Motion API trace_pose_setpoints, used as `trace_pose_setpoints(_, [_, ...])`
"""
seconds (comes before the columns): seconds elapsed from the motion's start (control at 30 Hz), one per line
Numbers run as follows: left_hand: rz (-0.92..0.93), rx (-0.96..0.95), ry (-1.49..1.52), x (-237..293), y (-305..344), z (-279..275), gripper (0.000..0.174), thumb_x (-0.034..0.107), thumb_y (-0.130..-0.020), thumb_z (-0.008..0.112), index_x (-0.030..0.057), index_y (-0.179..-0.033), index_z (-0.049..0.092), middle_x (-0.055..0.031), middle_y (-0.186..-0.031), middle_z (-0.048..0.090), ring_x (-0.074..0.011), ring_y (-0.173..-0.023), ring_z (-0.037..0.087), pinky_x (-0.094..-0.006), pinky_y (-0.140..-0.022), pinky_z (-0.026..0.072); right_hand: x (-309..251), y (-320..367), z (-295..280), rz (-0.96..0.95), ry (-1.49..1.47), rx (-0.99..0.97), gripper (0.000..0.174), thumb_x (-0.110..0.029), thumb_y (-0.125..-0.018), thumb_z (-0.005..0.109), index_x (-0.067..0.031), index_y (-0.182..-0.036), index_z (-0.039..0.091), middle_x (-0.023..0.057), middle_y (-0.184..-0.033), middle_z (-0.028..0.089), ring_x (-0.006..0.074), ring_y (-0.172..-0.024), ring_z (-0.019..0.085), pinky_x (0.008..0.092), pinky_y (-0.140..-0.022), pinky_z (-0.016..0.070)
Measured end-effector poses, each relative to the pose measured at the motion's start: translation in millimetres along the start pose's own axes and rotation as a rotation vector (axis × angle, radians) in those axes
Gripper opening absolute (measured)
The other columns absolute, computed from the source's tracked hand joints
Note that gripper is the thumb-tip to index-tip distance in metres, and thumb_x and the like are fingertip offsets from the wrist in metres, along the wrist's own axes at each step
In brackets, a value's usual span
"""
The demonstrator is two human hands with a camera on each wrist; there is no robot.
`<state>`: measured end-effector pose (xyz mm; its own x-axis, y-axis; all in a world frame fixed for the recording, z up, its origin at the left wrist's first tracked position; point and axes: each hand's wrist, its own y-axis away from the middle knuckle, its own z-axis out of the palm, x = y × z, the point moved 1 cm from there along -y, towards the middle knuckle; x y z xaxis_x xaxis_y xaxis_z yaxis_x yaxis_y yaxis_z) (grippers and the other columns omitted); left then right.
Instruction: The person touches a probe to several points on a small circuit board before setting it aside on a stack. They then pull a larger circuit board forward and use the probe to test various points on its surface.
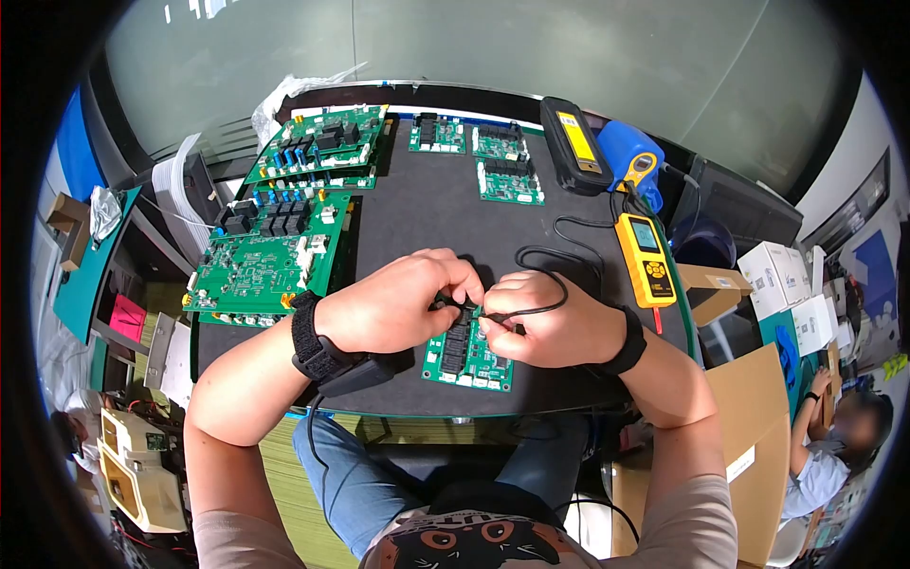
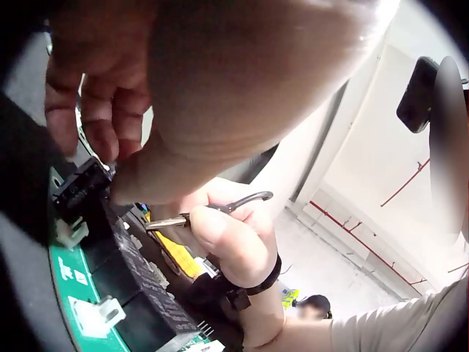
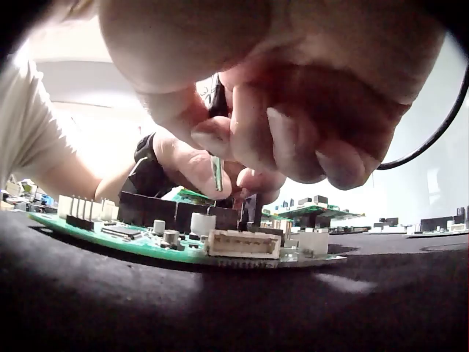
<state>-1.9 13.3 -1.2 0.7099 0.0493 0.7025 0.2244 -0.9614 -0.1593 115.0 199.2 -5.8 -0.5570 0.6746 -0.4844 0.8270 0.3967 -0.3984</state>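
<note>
A small green circuit board with a row of black relays lies at the front of the dark mat. My left hand bends over its far end; thumb and fingertips pinch a black box-shaped relay there. From the right, my right hand grips a thin probe with a metal tip. The probe tip points down over the board, close to the left thumb. A black cable loops from the right hand towards a yellow handheld meter.
Larger green boards are stacked on the left. Several small boards lie at the back. A black case and a blue holder stand back right. An open cardboard box is beside the table; another person sits farther right.
</note>
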Motion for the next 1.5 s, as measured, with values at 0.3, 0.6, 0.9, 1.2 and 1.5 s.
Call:
trace_pose_setpoints(0.3, [-0.095,0.088,0.042,-5,-1,-2,0.017,-0.001,-0.090,0.064,0.0011,-0.108,0.063,-0.0097,-0.099,0.062,-0.0194,-0.088,0.065,-0.0328,-0.078,0.0538,2,3,4,-0.067,-0.072,-0.190,0.018,-0.006,-0.082,0.068,-0.0045,-0.071,0.054,0.0110,-0.068,0.055,0.0308,-0.067,0.058,0.0420,-0.067,0.0472])
trace_pose_setpoints(0.6, [-0.075,0.079,0.002,-6,-1,0,0.015,0.000,-0.090,0.064,0.0019,-0.105,0.064,-0.0103,-0.100,0.061,-0.0206,-0.089,0.066,-0.0331,-0.078,0.0544,-2,3,6,-0.195,-0.050,-0.226,0.017,-0.008,-0.080,0.069,-0.0045,-0.074,0.053,0.0088,-0.072,0.054,0.0301,-0.072,0.055,0.0421,-0.068,0.0459])
trace_pose_setpoints(0.9, [-0.072,0.077,-0.012,-6,-1,1,0.014,0.001,-0.090,0.065,0.0018,-0.104,0.065,-0.0108,-0.100,0.061,-0.0214,-0.087,0.066,-0.0332,-0.077,0.0545,1,5,9,-0.225,0.010,-0.212,0.019,-0.010,-0.080,0.068,-0.0060,-0.072,0.052,0.0070,-0.072,0.052,0.0278,-0.072,0.054,0.0412,-0.067,0.0447])
trace_pose_setpoints(1.2, [-0.052,0.076,-0.008,-7,-1,2,0.012,0.002,-0.090,0.064,0.0012,-0.102,0.065,-0.0117,-0.098,0.061,-0.0219,-0.086,0.066,-0.0337,-0.076,0.0542,2,6,10,-0.198,0.042,-0.262,0.019,-0.013,-0.081,0.068,-0.0079,-0.073,0.052,0.0053,-0.074,0.051,0.0253,-0.075,0.054,0.0396,-0.069,0.0439])
trace_pose_setpoints(1.5, [-0.091,0.121,-0.076,-10,3,4,0.016,0.010,-0.091,0.069,-0.0007,-0.102,0.064,-0.0144,-0.095,0.064,-0.0267,-0.086,0.067,-0.0366,-0.077,0.0545,5,6,5,-0.182,-0.002,-0.296,0.015,-0.011,-0.084,0.068,-0.0058,-0.078,0.056,0.0062,-0.078,0.049,0.0257,-0.076,0.051,0.0398,-0.072,0.0425])
